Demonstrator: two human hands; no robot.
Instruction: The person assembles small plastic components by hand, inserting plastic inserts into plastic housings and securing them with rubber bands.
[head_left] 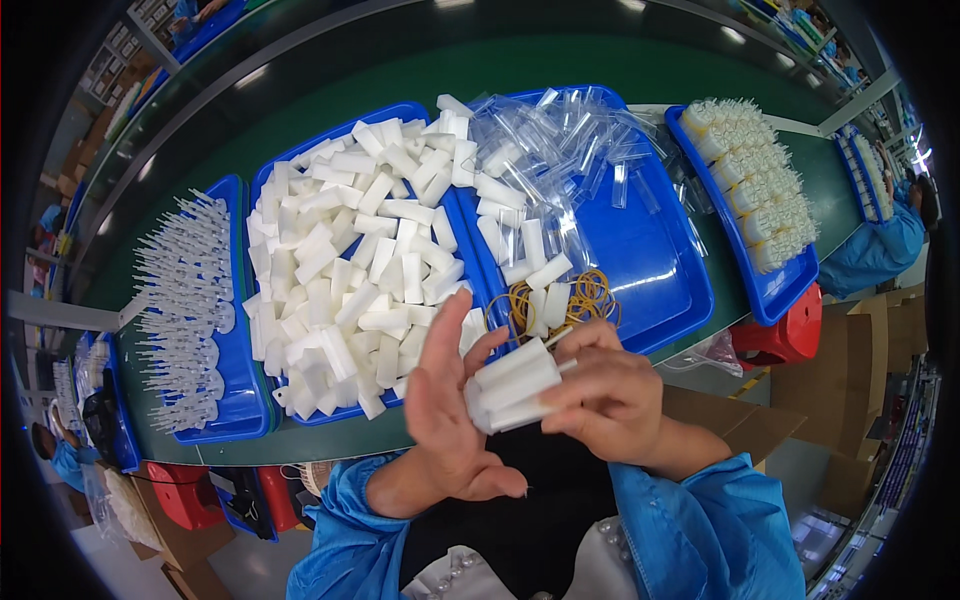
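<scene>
My right hand (618, 398) pinches a small bundle of white foam blocks (515, 382), with something clear and shiny about its lower end. Beside it, my left hand (445, 415) is spread with the fingers stretched out, its palm side next to the bundle; I cannot tell whether it touches. Just beyond both hands lie tan rubber bands (592, 298) at the near edge of a blue tray (650, 265). That tray also holds clear plastic sleeves (590, 135) and some white blocks. To the left, loose white foam blocks (360, 250) are heaped in another blue tray (262, 180).
At far left stands a blue tray (232, 385) of white spiky plastic parts (185, 310). On the right, another tray (775, 298) carries banded white bundles (755, 185). A red stool (790, 335) and cardboard boxes (845, 370) stand below. A person in blue (880, 245) sits farther right.
</scene>
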